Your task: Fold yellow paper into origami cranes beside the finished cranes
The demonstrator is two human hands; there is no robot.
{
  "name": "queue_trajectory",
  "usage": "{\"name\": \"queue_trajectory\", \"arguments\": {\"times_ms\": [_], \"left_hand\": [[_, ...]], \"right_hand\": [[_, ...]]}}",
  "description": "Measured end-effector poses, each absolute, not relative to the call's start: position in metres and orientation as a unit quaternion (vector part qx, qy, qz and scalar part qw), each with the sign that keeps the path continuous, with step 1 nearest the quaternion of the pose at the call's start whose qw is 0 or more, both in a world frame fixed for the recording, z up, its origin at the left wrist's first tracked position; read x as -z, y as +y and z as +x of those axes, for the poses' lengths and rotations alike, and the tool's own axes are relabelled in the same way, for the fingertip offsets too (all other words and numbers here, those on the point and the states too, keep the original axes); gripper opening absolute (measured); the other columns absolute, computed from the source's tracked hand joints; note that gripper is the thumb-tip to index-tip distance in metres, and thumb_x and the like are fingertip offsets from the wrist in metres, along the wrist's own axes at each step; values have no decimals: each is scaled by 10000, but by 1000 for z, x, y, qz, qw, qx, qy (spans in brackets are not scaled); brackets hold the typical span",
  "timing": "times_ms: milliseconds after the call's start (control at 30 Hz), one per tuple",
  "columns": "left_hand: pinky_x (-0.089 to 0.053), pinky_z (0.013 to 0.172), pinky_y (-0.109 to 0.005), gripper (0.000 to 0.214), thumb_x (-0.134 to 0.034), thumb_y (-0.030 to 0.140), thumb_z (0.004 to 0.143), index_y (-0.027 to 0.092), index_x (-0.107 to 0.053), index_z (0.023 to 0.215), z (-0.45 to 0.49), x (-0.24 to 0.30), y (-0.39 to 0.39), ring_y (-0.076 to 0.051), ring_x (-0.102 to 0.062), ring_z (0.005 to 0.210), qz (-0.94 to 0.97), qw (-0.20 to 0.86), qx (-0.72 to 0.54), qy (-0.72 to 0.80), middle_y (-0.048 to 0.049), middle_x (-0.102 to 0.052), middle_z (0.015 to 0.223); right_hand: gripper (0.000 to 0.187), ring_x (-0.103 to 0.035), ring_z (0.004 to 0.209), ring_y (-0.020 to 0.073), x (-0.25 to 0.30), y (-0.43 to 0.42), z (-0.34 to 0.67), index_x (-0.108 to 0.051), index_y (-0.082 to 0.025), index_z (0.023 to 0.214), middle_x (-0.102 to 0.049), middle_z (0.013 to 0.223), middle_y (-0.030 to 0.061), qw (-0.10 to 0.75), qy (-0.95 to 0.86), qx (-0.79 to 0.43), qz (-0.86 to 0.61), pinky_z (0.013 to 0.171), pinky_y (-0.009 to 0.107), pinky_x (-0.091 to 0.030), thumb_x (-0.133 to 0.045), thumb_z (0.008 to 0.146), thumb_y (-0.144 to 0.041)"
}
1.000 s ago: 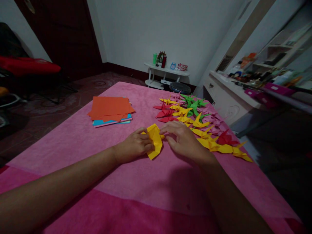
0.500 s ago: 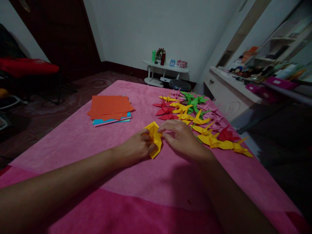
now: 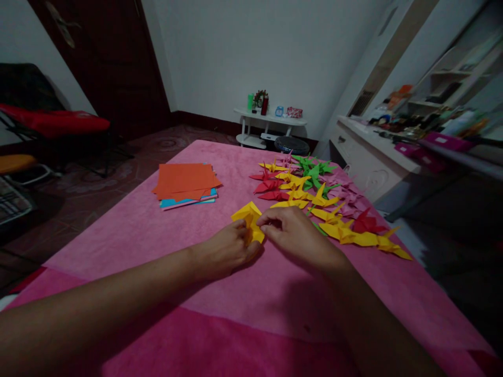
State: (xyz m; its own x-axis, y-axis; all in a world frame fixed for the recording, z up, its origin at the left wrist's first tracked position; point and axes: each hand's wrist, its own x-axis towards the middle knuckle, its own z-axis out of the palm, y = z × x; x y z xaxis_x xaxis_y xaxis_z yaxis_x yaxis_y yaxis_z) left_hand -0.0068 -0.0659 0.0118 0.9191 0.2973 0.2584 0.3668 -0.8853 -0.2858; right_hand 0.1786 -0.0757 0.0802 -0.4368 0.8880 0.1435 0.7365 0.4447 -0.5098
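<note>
A partly folded sheet of yellow origami paper lies on the pink tablecloth, its flaps raised. My left hand presses on it from the left, thumb at the near edge and fingers bent over the middle. From the right, my right hand pinches the paper's right edge between thumb and forefinger. Part of the paper is hidden under my left fingers. Just beyond my right hand are rows of folded paper cranes, among them a yellow crane and a red crane.
A stack of orange paper with blue and pink sheets under it lies at the left. Green cranes and pink ones fill the table's far right. Past the table stand a white shelf, a red chair and a cluttered dresser.
My head view has tilted up and shifted slightly left. My left hand has moved across the yellow paper, its thumb now near the right corner, and the paper's flaps look more opened.
</note>
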Motion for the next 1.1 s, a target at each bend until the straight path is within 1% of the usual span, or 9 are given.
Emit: {"name": "queue_trajectory", "arguments": {"times_ms": [67, 133, 333, 500, 600, 733, 867, 1000, 1100], "left_hand": [[-360, 776, -389, 163, -456, 127, 857, 171, -502, 1007, -7, -9, -69, -183, -592, 674, -965, 177, 91, -167, -30, -640, 736], [-362, 782, -398, 183, -446, 105, 850, 163, -496, 1017, -7, -8, -71, -185, -595, 669, -968, 181, 73, -158, -34, -647, 747], [-373, 784, -413, 262, -517, 138, 759, 150, -484, 1019, -4, -10, -70, -212, -604, 678, -971, 163, 53, -165, -55, -660, 774], [-370, 702, -389, 142, -442, 126, 851, 172, -476, 981, -3, -12, -79, -193, -590, 615, -968, 173, 52, -176, -22, -623, 672], [-379, 698, -379, 203, -454, 116, 834, 160, -467, 1031, -3, -12, -81, -189, -592, 620, -969, 164, 43, -182, -30, -635, 695], [-405, 742, -381, 266, -492, 96, 785, 160, -454, 1041, -5, -10, -81, -196, -610, 682, -972, 143, 59, -175, -44, -642, 763], [-429, 797, -366, 270, -474, 99, 837, 168, -447, 1096, -7, -7, -83, -197, -614, 802, -971, 126, 91, -179, -75, -655, 903], [-453, 808, -371, 269, -456, 93, 842, 165, -455, 1102, -8, -10, -85, -204, -610, 825, -976, 111, 60, -179, -77, -656, 922], [-468, 832, -390, 355, -502, 109, 781, 157, -442, 1128, -8, -14, -85, -227, -612, 875, -974, 95, 36, -201, -94, -645, 982]], "right_hand": [[275, -628, 729, 141, -80, -78, 178, -760, -169, 909, -742, 841, 46, 209, -828, -192, -483, 661, 245, -395, -528, 783, -93], [271, -625, 722, 140, -79, -78, 178, -761, -171, 888, -741, 831, 43, 215, -829, -193, -479, 657, 244, -392, -534, 768, -85], [284, -627, 728, 142, -76, -75, 180, -762, -174, 878, -743, 835, 44, 214, -828, -190, -482, 667, 246, -399, -527, 753, -75], [268, -632, 726, 146, -77, -75, 181, -758, -176, 867, -744, 846, 46, 226, -817, -193, -494, 646, 244, -398, -517, 778, -101], [260, -628, 719, 144, -73, -75, 182, -756, -181, 872, -741, 839, 41, 229, -822, -187, -487, 644, 243, -397, -527, 776, -108], [250, -625, 706, 141, -68, -73, 181, -755, -191, 858, -739, 820, 28, 218, -825, -189, -486, 629, 236, -392, -534, 772, -110], [240, -622, 708, 140, -69, -73, 181, -753, -185, 855, -739, 830, 33, 221, -822, -187, -490, 634, 235, -390, -535, 783, -118], [220, -607, 696, 136, -71, -74, 182, -751, -178, 843, -727, 801, 34, 203, -827, -187, -490, 631, 239, -378, -547, 784, -120], [220, -594, 683, 132, -72, -73, 182, -749, -176, 845, -718, 787, 31, 191, -831, -190, -487, 623, 241, -368, -543, 793, -120]]}}
